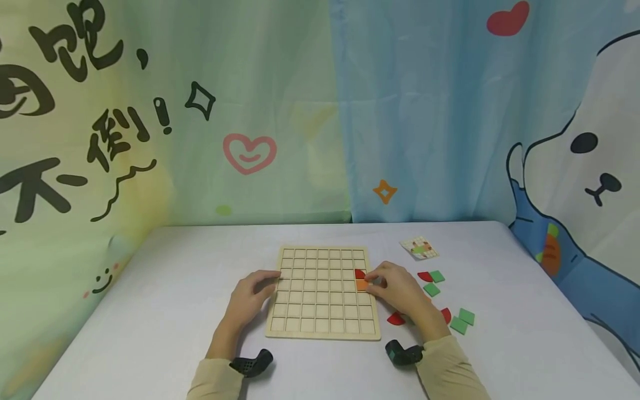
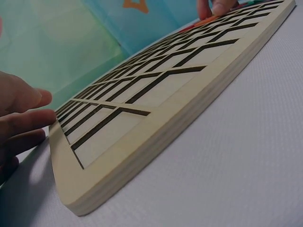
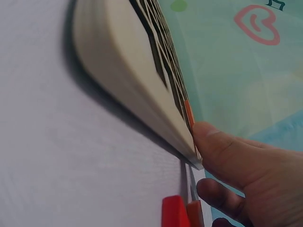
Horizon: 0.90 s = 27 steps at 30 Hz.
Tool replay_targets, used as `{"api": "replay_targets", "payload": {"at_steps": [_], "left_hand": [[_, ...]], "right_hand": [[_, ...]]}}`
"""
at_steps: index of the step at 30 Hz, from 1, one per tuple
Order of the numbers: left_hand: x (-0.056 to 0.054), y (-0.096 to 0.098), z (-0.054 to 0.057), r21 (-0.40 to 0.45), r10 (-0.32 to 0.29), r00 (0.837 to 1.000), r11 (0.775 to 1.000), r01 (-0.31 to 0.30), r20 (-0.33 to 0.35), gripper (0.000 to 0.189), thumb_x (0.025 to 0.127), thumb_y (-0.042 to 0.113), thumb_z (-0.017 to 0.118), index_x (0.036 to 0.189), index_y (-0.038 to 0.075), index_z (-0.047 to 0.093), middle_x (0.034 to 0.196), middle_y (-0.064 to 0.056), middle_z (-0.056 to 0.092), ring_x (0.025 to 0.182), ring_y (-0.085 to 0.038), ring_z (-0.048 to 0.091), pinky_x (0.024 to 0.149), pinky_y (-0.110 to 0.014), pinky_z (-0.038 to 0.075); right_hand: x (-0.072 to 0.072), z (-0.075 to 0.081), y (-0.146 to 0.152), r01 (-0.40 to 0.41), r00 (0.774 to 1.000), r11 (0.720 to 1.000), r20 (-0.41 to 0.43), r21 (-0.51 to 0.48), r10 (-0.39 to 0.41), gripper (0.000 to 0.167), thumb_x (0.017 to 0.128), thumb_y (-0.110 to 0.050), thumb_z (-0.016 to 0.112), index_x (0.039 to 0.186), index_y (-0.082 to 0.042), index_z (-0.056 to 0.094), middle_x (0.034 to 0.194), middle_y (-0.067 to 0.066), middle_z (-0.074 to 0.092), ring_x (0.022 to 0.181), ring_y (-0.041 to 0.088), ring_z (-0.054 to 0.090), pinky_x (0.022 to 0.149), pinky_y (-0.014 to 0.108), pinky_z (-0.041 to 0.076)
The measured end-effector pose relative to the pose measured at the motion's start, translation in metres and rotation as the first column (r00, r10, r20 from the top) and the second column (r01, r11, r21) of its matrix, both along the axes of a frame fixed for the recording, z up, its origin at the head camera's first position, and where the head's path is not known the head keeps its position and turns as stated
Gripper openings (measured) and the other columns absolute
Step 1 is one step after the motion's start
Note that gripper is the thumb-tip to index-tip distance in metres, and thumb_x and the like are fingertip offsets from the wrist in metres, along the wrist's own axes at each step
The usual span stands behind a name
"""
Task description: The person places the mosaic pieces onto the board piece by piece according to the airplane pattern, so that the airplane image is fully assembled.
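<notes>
A light wooden board [image 1: 322,300] with a grid of square cells lies flat on the table. My left hand [image 1: 251,294] is at the board's left edge, its fingertips touching the rim and its fingers loosely bent. At the right edge, my right hand [image 1: 400,289] has its thumb and forefinger on an orange square tile [image 1: 361,285] in the outermost column. In the right wrist view the thumb [image 3: 213,142] rests against that tile at the rim. A red rounded piece [image 1: 359,274] sits in the cell just behind the orange one.
Right of the board lie loose green squares [image 1: 467,316] and red rounded pieces [image 1: 396,318], some partly under my right forearm. A small patterned card [image 1: 419,248] lies at the back right. A printed curtain [image 1: 280,111] hangs behind the white table [image 1: 190,266].
</notes>
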<state>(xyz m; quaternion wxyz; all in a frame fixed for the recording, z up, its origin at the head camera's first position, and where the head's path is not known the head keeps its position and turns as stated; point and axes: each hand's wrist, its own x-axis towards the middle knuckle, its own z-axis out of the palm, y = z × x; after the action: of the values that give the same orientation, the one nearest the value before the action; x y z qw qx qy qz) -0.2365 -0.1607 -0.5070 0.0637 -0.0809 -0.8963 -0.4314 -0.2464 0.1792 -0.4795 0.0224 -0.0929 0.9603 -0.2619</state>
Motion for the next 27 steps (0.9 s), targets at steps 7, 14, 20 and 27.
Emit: {"api": "replay_targets", "payload": {"at_steps": [7, 14, 20, 27], "left_hand": [[0.001, -0.001, 0.001, 0.006, 0.004, 1.0, 1.0, -0.004, 0.001, 0.032, 0.088, 0.019, 0.061, 0.119, 0.017, 0.066, 0.127, -0.005, 0.063, 0.128, -0.027, 0.051, 0.112, -0.048, 0.035], [0.001, -0.001, 0.001, 0.001, 0.009, 1.0, 1.0, -0.009, -0.002, 0.032, 0.088, 0.018, 0.061, 0.119, 0.017, 0.066, 0.128, -0.005, 0.062, 0.128, -0.028, 0.051, 0.112, -0.049, 0.035], [0.001, -0.001, 0.001, -0.001, 0.013, 1.0, 1.0, -0.013, -0.004, 0.032, 0.087, 0.018, 0.061, 0.119, 0.017, 0.066, 0.127, -0.005, 0.063, 0.127, -0.027, 0.051, 0.111, -0.049, 0.035], [0.001, 0.001, 0.002, -0.003, 0.015, 1.0, 1.0, -0.015, 0.002, 0.032, 0.087, 0.02, 0.061, 0.119, 0.018, 0.066, 0.127, -0.004, 0.063, 0.127, -0.027, 0.051, 0.111, -0.048, 0.036]], "right_hand": [[-0.001, 0.0, -0.002, -0.014, 1.0, 1.0, -0.002, -0.014, 0.014, 0.02, 0.083, -0.029, 0.073, 0.101, -0.02, 0.073, 0.098, -0.004, 0.06, 0.076, 0.012, 0.049, 0.062, 0.023, 0.041], [-0.001, 0.006, 0.002, -0.017, 1.0, 1.0, 0.005, -0.008, 0.017, 0.025, 0.082, -0.032, 0.073, 0.104, -0.021, 0.071, 0.099, -0.005, 0.062, 0.08, 0.012, 0.05, 0.068, 0.025, 0.046], [-0.003, 0.016, 0.04, 0.057, 0.998, 0.998, 0.03, 0.015, -0.058, 0.033, 0.084, -0.03, 0.071, 0.113, -0.015, 0.068, 0.102, 0.005, 0.063, 0.085, 0.019, 0.055, 0.075, 0.035, 0.053], [0.004, 0.012, 0.091, 0.185, 0.975, 0.982, 0.115, 0.038, -0.188, 0.048, 0.085, -0.034, 0.069, 0.124, -0.008, 0.06, 0.112, 0.018, 0.058, 0.105, 0.035, 0.049, 0.093, 0.058, 0.046]]}}
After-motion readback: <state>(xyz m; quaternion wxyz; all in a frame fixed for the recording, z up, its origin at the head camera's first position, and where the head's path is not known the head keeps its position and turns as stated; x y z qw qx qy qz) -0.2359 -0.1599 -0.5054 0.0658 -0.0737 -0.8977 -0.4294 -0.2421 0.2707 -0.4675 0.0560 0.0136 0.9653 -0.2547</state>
